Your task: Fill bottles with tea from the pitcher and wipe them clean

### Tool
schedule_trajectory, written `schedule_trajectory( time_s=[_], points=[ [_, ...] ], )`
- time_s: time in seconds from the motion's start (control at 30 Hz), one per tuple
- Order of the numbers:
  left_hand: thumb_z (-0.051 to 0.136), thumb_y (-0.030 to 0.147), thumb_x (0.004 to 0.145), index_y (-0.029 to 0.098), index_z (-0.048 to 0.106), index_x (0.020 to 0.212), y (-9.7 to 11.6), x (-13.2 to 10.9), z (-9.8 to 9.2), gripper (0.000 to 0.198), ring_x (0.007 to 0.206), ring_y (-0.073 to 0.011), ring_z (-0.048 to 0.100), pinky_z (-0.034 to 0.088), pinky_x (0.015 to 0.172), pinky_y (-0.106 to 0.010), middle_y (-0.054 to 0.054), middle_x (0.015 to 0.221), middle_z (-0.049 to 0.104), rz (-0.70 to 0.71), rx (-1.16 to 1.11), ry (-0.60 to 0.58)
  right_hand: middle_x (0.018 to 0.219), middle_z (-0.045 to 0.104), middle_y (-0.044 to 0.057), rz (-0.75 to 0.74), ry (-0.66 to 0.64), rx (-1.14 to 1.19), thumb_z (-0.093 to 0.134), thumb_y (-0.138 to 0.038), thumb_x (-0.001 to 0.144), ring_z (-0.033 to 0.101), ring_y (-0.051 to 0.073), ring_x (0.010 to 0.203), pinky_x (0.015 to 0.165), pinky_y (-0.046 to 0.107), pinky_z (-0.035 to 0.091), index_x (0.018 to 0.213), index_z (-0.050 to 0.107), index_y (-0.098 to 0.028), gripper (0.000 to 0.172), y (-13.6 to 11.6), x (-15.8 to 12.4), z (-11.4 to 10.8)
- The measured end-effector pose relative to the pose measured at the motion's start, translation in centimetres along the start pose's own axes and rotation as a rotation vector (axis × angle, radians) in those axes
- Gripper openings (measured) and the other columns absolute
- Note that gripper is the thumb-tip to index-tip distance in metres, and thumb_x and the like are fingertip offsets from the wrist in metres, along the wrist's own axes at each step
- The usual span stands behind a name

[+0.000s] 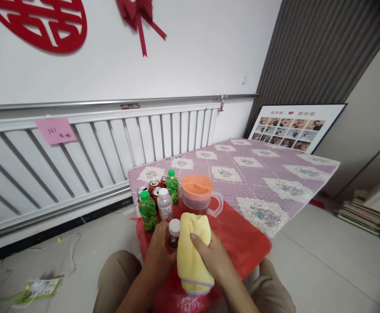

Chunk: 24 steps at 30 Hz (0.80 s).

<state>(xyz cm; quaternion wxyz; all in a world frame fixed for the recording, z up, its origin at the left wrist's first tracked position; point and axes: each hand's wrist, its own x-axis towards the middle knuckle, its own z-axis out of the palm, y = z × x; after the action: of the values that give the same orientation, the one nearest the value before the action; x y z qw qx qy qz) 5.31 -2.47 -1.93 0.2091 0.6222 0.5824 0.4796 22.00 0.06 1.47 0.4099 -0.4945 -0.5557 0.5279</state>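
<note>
Clasps, in the closed grip of the left hand, a small clear bottle with a white cap and dark liquid, upright at the near middle of a low bench under a red plastic cover. Presses with the right hand, its grip closed over the fabric, a folded yellow cloth with a lilac hem against the bottle's right side, touching it. Just behind, crowding the far left part of the bench: a clear plastic jug with an orange lid, two green bottles with green caps, a pale bottle with a white cap and red drink cans, all close together, the pale bottle nearest the held one. Open red surface to the right of the jug, out to the bench's right edge. Close behind the bench, a mattress in a lilac flowered cover. White slatted radiator along the wall to the left; framed photo collage leaning at the far right; stacked books on the pale floor, well apart from the bench
</note>
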Motion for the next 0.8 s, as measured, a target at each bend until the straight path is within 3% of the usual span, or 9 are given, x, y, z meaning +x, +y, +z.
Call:
schedule_trajectory(
  time_s=[0.13,0.3,0.43,0.53,0.67,0.8],
  points=[
    [0.066,0.014,0.065,0.019,0.049,0.115,0.1,-0.1,0.1,0.053,0.112,-0.0265,0.052,0.041,0.101,-0.046,-0.008,0.115,0.055,0.011,0.043,0.027,0.107,0.074,0.011,0.001,0.04,-0.128,0.054,-0.043,0.081,0.07,0.03,0.092,0.073,0.037,0.056,0.106,0.065,-0.016,0.038,3.0,0.2,-0.5],
    [0.069,0.016,0.063,0.019,0.051,0.113,0.2,0.2,-0.4,0.053,0.111,-0.0275,0.054,0.041,0.102,-0.048,-0.009,0.115,0.058,-0.013,0.031,0.0,0.108,0.073,0.013,-0.075,0.046,-0.318,0.056,-0.037,0.079,0.068,0.03,0.099,0.085,0.04,0.051,0.109,0.066,-0.015,0.038,5.6,-0.2,-1.0],
    [0.065,0.015,0.068,0.019,0.045,0.127,-0.3,1.3,-1.6,0.063,0.121,-0.027,0.052,0.042,0.104,-0.047,-0.012,0.129,0.055,-0.079,-0.171,-0.086,0.111,0.072,0.014,-0.07,0.036,-0.355,0.056,-0.037,0.08,0.067,0.031,0.103,0.087,0.04,0.049,0.113,0.065,-0.015,0.041,5.4,-0.5,-1.0],
    [0.062,0.02,0.078,0.022,0.038,0.138,-0.4,2.4,-2.7,0.064,0.127,-0.0254,0.05,0.043,0.105,-0.045,-0.012,0.14,0.05,-0.054,-0.35,-0.211,0.114,0.071,0.013,-0.065,0.013,-0.345,0.054,-0.037,0.081,0.066,0.029,0.106,0.09,0.039,0.048,0.117,0.063,-0.016,0.042,5.1,-0.5,-1.1],
    [0.061,0.026,0.083,0.025,0.057,0.127,0.3,3.7,-4.0,0.044,0.124,-0.0254,0.054,0.043,0.106,-0.044,-0.007,0.134,0.059,0.025,-0.329,-0.395,0.113,0.071,0.013,-0.062,0.015,-0.325,0.054,-0.038,0.081,0.066,0.03,0.105,0.09,0.04,0.049,0.113,0.064,-0.015,0.04,5.1,-0.5,-1.1],
    [0.067,0.028,0.078,0.026,0.064,0.118,0.7,3.9,-4.5,0.04,0.112,-0.0269,0.062,0.05,0.097,-0.043,-0.005,0.121,0.067,0.047,-0.252,-0.361,0.111,0.072,0.01,-0.054,0.04,-0.273,0.056,-0.039,0.079,0.066,0.03,0.106,0.088,0.039,0.05,0.112,0.065,-0.017,0.04,4.3,-0.7,-0.9]
  ],
)
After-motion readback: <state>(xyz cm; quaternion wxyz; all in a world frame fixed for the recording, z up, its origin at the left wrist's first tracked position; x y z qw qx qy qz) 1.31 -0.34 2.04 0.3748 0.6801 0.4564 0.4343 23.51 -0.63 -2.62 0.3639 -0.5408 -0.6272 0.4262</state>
